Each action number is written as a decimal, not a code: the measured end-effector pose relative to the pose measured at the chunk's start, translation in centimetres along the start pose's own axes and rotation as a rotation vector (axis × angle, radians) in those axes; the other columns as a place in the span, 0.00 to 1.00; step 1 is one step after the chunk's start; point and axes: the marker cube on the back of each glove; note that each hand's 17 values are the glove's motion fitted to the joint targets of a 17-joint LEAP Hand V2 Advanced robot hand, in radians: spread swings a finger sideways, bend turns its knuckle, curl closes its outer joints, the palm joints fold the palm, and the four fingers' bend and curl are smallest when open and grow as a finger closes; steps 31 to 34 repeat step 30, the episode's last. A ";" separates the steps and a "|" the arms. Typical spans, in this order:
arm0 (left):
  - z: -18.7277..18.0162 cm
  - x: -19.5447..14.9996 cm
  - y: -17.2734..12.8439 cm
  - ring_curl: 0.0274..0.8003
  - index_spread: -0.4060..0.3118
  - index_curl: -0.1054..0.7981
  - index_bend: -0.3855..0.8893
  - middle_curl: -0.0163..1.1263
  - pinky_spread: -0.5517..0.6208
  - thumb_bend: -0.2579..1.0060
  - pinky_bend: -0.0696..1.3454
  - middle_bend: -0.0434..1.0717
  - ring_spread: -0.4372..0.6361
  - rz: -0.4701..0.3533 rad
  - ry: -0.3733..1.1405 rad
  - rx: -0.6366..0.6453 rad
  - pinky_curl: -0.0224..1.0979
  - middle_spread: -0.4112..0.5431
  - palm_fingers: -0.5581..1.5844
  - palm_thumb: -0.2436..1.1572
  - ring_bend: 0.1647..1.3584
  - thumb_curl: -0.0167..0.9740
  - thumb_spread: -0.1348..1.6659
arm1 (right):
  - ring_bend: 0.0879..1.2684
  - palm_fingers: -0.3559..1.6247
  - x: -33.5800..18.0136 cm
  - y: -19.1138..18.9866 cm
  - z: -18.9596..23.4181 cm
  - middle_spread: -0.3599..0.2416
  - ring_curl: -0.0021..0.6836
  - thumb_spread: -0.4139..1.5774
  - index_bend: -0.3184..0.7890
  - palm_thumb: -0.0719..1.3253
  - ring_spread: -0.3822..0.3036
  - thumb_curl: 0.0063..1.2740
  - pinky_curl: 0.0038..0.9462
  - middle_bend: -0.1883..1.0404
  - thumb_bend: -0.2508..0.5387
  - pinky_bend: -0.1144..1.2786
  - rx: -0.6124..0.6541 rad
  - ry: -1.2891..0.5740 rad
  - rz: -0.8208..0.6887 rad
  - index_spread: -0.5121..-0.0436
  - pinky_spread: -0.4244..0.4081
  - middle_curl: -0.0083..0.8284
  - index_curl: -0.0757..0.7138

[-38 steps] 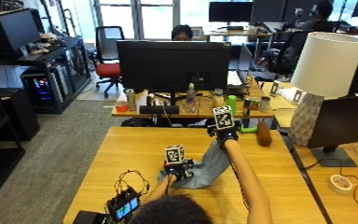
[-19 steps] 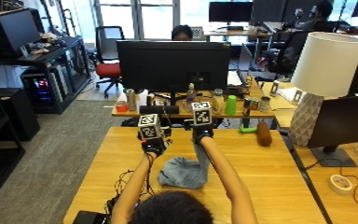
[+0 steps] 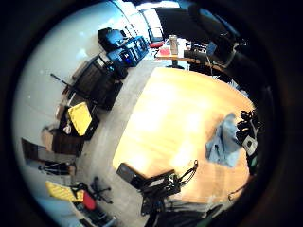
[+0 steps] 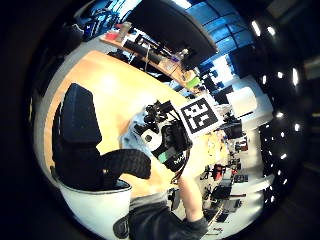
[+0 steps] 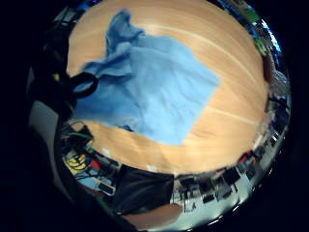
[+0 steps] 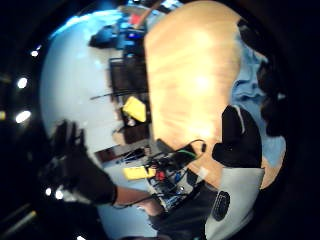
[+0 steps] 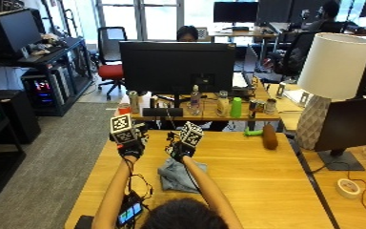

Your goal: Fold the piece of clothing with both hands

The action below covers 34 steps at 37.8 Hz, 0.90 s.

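Hands (image 7: 131, 145) (image 7: 179, 149) have risen off the cloth (image 7: 178, 174), fingers spread, gripping nothing; it lies bunched on the table (image 7: 265, 181). Fold looks done.

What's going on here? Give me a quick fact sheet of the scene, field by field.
Surface: wooden table
Clothing: blue garment, crumpled on the table, not yet folded
Left hand: raised above the table beside the garment, holding nothing
Right hand: above the garment's far edge; grip unclear
Behind: monitor, white lamp

text: none legible | labels: none | signs: none | numbers: none
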 end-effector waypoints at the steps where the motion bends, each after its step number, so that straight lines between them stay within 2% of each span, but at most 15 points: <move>1: 0.3 -0.2 0.7 0.37 0.44 0.64 0.48 0.27 0.56 0.26 0.22 0.20 0.44 -0.006 0.010 -0.060 0.30 0.45 0.57 0.51 0.27 0.31 0.85 | 0.64 0.66 -0.1 -0.1 -0.3 0.42 0.69 0.63 0.25 0.85 0.25 0.39 0.46 0.47 0.28 0.68 0.033 -0.026 -0.022 0.61 0.12 0.61 0.12; 3: 0.5 -0.9 0.9 0.37 0.43 0.63 0.47 0.28 0.55 0.26 0.21 0.20 0.43 -0.013 0.017 -0.089 0.30 0.45 0.57 0.51 0.27 0.31 0.86 | 0.64 0.67 -0.2 0.4 -1.9 0.45 0.69 0.67 0.25 0.86 0.28 0.39 0.45 0.46 0.31 0.68 0.107 -0.051 -0.053 0.64 0.14 0.60 0.11; 7: 0.8 -1.9 0.0 0.38 0.43 0.63 0.46 0.28 0.55 0.25 0.20 0.19 0.42 -0.012 0.039 -0.049 0.31 0.44 0.56 0.50 0.26 0.32 0.86 | 0.62 0.72 0.5 1.6 -7.8 0.48 0.66 0.71 0.28 0.85 0.30 0.38 0.43 0.48 0.31 0.66 0.274 -0.003 -0.101 0.67 0.15 0.60 0.11; 12: 0.4 -1.9 0.0 0.38 0.43 0.63 0.45 0.29 0.55 0.25 0.19 0.18 0.41 -0.027 0.022 -0.060 0.31 0.43 0.57 0.51 0.24 0.33 0.87 | 0.60 0.71 3.9 -0.5 -14.5 0.49 0.65 0.75 0.29 0.83 0.32 0.38 0.43 0.47 0.30 0.66 0.415 0.069 -0.146 0.69 0.17 0.60 0.12; 19: 0.3 0.1 0.7 0.39 0.43 0.63 0.45 0.28 0.56 0.23 0.19 0.17 0.41 -0.022 -0.031 -0.112 0.32 0.43 0.56 0.49 0.24 0.34 0.87 | 0.56 0.70 6.8 4.5 -22.4 0.49 0.64 0.77 0.32 0.79 0.34 0.38 0.42 0.44 0.28 0.64 0.555 0.219 -0.100 0.66 0.21 0.59 0.14; 24: 1.5 2.4 0.7 0.40 0.42 0.63 0.45 0.28 0.56 0.22 0.18 0.16 0.41 0.025 -0.047 -0.156 0.32 0.44 0.56 0.48 0.24 0.34 0.87 | 0.54 0.71 8.6 7.0 -25.0 0.48 0.63 0.78 0.32 0.77 0.35 0.38 0.41 0.43 0.29 0.62 0.572 0.361 -0.040 0.64 0.22 0.58 0.15; 28: 2.4 3.9 0.7 0.40 0.42 0.64 0.46 0.27 0.56 0.20 0.19 0.16 0.41 0.061 -0.081 -0.197 0.33 0.45 0.55 0.47 0.24 0.34 0.87 | 0.52 0.71 10.4 6.7 -25.5 0.47 0.62 0.78 0.33 0.75 0.35 0.38 0.41 0.42 0.29 0.60 0.563 0.407 -0.004 0.62 0.24 0.58 0.17; 34: 2.4 4.3 0.8 0.40 0.42 0.64 0.46 0.27 0.56 0.20 0.19 0.15 0.42 0.065 -0.092 -0.209 0.33 0.45 0.55 0.46 0.24 0.34 0.87 | 0.52 0.71 10.9 7.0 -25.6 0.47 0.62 0.78 0.33 0.75 0.35 0.38 0.41 0.42 0.29 0.59 0.558 0.416 0.012 0.62 0.25 0.58 0.17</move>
